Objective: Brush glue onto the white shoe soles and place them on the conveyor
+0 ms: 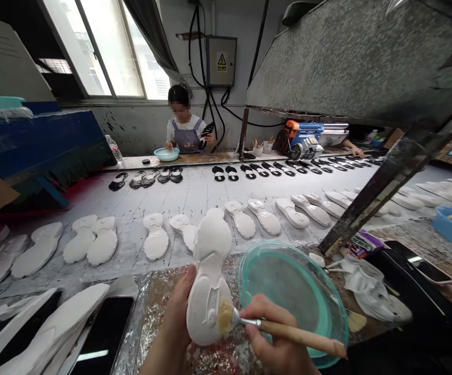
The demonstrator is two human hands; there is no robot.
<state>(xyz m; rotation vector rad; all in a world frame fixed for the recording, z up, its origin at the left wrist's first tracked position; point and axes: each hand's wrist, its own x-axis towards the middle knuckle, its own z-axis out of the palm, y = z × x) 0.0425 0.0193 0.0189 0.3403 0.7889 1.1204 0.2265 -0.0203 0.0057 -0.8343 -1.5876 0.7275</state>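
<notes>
A white shoe sole [210, 276] stands tilted up in front of me, its heel end toward the far side. My left hand [176, 307] grips it along its left edge. In my right hand [268, 328] is a wooden-handled brush [296, 337], held near its metal collar. The yellowish bristles [224, 316] press against the lower right of the sole's face. Just beyond my right hand sits a round teal-rimmed plastic tub [288, 291]; I cannot make out what it holds.
White soles [156, 237] line the near side of the long belt [194, 192], black shoe parts [263, 170] its far side. A co-worker [186, 127] sits opposite. A slanted metal post [366, 192] rises at right. Phones [104, 333] and stacked soles [53, 333] lie near me.
</notes>
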